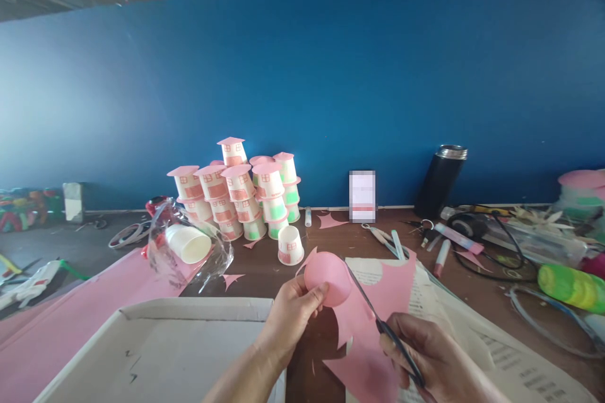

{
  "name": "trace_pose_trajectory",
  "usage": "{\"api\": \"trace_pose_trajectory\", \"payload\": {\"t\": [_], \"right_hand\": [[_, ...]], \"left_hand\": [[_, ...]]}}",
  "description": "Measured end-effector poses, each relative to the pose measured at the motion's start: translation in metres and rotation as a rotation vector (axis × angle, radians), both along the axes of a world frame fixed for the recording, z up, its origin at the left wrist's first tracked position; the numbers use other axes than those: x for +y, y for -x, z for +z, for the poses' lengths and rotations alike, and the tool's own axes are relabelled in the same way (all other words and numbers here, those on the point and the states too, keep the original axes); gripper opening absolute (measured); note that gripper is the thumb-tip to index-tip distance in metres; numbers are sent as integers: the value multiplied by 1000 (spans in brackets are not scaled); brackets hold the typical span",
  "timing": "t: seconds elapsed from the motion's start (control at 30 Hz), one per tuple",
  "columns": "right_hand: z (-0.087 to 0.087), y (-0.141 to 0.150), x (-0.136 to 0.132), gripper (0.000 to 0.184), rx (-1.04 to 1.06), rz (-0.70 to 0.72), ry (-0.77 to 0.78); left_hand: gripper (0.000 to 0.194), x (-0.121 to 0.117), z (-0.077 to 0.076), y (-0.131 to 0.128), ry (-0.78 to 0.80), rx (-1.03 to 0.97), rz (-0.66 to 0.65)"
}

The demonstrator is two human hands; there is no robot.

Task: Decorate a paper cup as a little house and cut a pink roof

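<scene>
Between thumb and fingers, my left hand [300,302] pinches a round pink paper disc [331,274]. My right hand [420,346] is closed round the dark handles of a pair of scissors [392,337], whose blades point up and left along the disc's right edge. Below lies a larger pink sheet [366,352] with curved cut-outs, on top of printed paper [363,271]. Just beyond the disc stands a single white paper cup [290,245] with red window drawings. Stacked cups [243,192] with pink paper roofs rise behind it to the left.
A white box lid [198,340] and large pink sheets [94,321] are at left, with a cup in clear plastic wrap [158,252]. A phone [363,196] leans on the blue partition [321,94]. A black flask [439,182], markers [458,239], and a green bottle [567,286] stand or lie right.
</scene>
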State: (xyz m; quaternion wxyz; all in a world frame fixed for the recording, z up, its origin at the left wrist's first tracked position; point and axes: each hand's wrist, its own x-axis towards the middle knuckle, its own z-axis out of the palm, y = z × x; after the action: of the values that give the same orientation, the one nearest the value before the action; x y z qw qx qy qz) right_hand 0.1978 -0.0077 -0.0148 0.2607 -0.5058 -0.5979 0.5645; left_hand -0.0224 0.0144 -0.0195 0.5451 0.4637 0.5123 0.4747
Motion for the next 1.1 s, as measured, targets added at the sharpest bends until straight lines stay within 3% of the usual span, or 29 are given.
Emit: {"api": "trace_pose_trajectory", "payload": {"t": [0.47, 0.73, 1.1], "right_hand": [[4, 1, -1, 53, -30, -20, 21], [-9, -3, 3, 53, -35, -35, -55], [-2, -2, 1, 55, -95, 6, -54]], "left_hand": [[37, 2, -3, 1, 6, 35, 16], [38, 1, -2, 2, -19, 40, 6], [39, 0, 0, 1, -23, 39, -28]]}}
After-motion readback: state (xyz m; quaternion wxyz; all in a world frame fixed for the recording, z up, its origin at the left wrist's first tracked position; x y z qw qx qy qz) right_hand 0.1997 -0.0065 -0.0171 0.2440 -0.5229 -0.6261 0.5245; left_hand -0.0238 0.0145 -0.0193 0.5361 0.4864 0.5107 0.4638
